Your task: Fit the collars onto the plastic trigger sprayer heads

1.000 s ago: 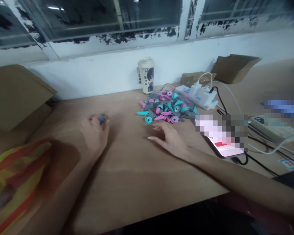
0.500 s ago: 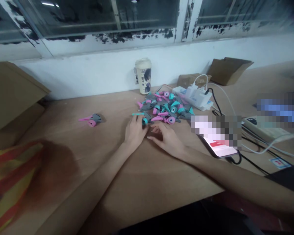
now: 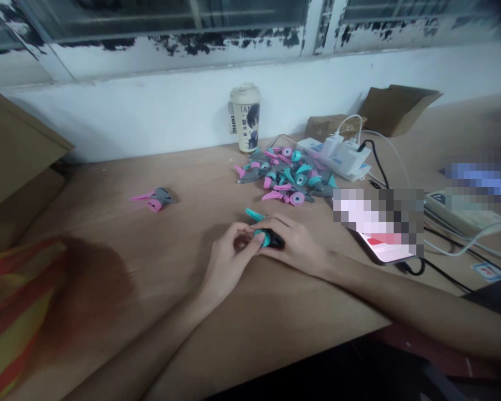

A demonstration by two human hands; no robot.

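Your left hand and right hand both grip one teal-and-dark plastic part, near the parts pile.

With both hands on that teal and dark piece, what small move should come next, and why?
Perhaps the left hand should press gently on the teal ring, since its thumb rests there while the right hand holds the dark end.

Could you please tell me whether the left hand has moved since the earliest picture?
Yes; judged against the cup, the left hand has moved right and downward in view.
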